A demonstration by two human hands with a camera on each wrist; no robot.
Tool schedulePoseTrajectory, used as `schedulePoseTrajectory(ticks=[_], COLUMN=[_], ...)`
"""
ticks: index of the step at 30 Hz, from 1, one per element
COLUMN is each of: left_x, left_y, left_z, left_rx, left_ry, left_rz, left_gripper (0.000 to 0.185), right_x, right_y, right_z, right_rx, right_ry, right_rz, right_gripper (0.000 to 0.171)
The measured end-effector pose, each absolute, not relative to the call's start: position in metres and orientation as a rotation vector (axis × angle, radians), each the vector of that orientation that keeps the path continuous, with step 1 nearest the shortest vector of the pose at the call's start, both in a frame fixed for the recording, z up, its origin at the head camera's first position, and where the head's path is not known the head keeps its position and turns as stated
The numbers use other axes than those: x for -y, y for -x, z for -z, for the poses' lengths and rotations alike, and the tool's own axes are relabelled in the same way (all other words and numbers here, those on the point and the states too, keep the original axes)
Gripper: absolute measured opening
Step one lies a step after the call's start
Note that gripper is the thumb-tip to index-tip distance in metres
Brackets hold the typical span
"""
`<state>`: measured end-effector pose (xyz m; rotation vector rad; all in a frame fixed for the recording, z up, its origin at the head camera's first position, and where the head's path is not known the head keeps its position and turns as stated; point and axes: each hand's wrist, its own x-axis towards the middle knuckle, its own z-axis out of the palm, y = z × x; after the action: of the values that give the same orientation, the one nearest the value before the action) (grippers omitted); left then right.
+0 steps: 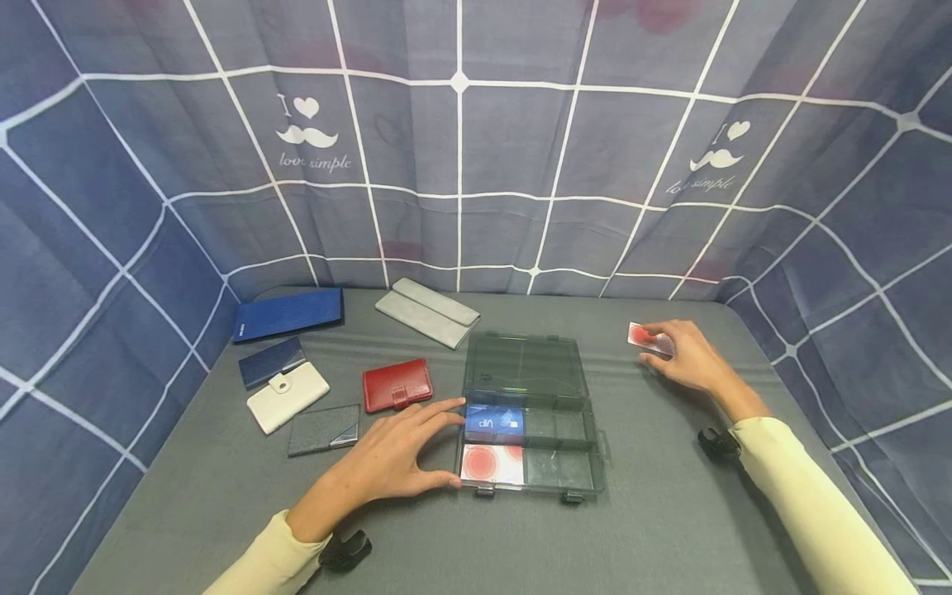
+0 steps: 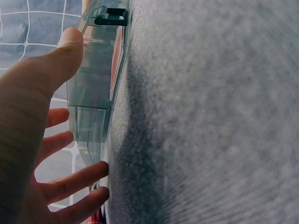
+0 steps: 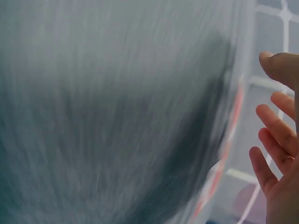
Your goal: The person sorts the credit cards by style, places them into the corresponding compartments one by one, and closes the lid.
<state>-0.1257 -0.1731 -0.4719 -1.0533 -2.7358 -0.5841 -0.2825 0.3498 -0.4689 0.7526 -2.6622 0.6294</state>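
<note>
A clear plastic compartment box (image 1: 528, 364) lies open-topped in the middle of the grey table. A blue VIP card (image 1: 493, 424) and a red-and-white card (image 1: 491, 463) sit in its near-left compartments. My left hand (image 1: 446, 442) rests against the box's left side with straight fingers. In the left wrist view the thumb (image 2: 70, 46) touches the box (image 2: 93, 93) wall. My right hand (image 1: 662, 347) lies far right on another red-and-white card (image 1: 638, 334) flat on the table. In the blurred right wrist view its fingers (image 3: 275, 154) are spread and relaxed.
Left of the box lie a red wallet (image 1: 397, 385), a grey card case (image 1: 324, 430), a white holder (image 1: 287, 397), a navy holder (image 1: 271, 362) and a long blue wallet (image 1: 288, 314). A grey pouch (image 1: 427, 312) sits behind. Checked cloth walls the table on three sides.
</note>
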Motion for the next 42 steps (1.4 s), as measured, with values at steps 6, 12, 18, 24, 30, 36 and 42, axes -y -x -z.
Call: schedulePoseTrajectory(ticks=[6,12,18,24,30,36,42], left_x=[0.171,0.17,0.169,0.17,0.17,0.171,0.173], left_y=[0.126,0.127,0.126,0.126,0.125,0.124,0.124], left_z=[0.471,0.471,0.471,0.471,0.471,0.471,0.471], left_rx=[2.739,2.754,2.761,2.748,2.749,2.742,2.744], left_ry=[1.055,1.064,1.063,1.063,1.055,1.052,1.047], left_rz=[0.595,0.593,0.582,0.574,0.565,0.571,0.573], left_gripper=[0.079,0.078,0.079,0.079,0.079,0.079,0.079], right_x=[-0.373,-0.386,-0.392,-0.39,-0.382,-0.363,-0.335], right_y=[0.296,0.298,0.296,0.294,0.288,0.277,0.261], right_z=[0.474,0.478,0.476,0.471,0.47,0.466,0.462], right_rx=[2.74,2.853,2.903,2.937,2.905,2.816,2.748], right_ry=[-0.664,-0.547,-0.522,-0.455,-0.449,-0.536,-0.597], right_rz=[-0.602,-0.55,-0.528,-0.465,-0.316,-0.32,-0.363], right_gripper=[0.051,0.055,0.055,0.051,0.047,0.043,0.04])
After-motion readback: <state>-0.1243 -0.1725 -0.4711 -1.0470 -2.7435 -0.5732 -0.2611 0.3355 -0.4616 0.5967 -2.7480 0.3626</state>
